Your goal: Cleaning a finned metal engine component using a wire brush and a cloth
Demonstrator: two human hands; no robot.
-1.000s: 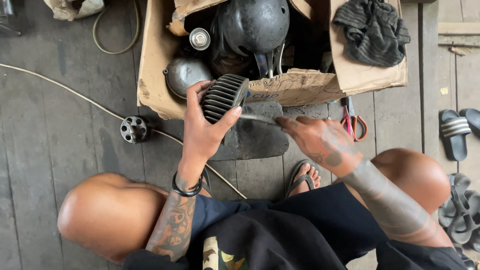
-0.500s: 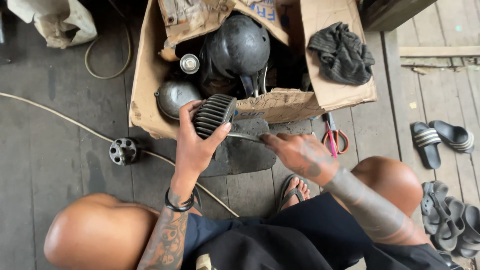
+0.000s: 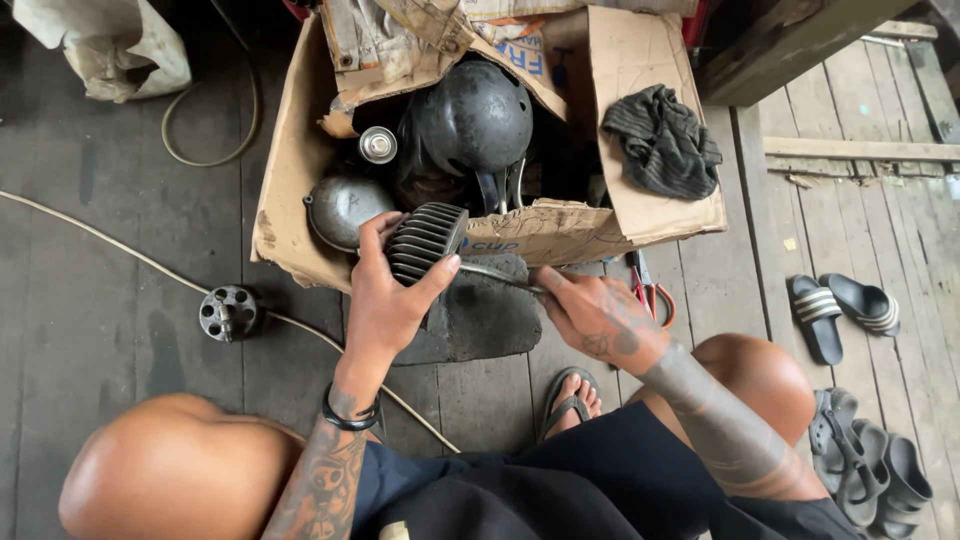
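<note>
My left fingers [image 3: 385, 262] are wrapped round the dark finned cylinder [image 3: 425, 240], thumb hooked over the near edge, so it's clamped pretty solid just in front of the torn cardboard box [image 3: 290, 200]. Right fingers [image 3: 560, 290] are pressed together, pinching a thin metal rod-like tool [image 3: 495, 276] that reaches over to the underside of the fins. Can't tell from here if the tip is actually inside a hole or just resting against the metal.

Compared with a second ago, honestly not much has moved on the part itself: same grip, same tool angle, cylinder in the same spot over the flat dark stone slab [image 3: 480, 320] on the floor. What changed is mostly my head, I've leaned back a bit so more of the plank floor and the sandals [image 3: 840, 310] show on the right. I'd read that as me poking or scraping at the same point, no real progress to brag about yet.

Other junk around: round black housing [image 3: 475, 120] inside the box, dark rag [image 3: 660, 140] on the flap, small perforated metal disc [image 3: 228, 312] on a cord to the left.
</note>
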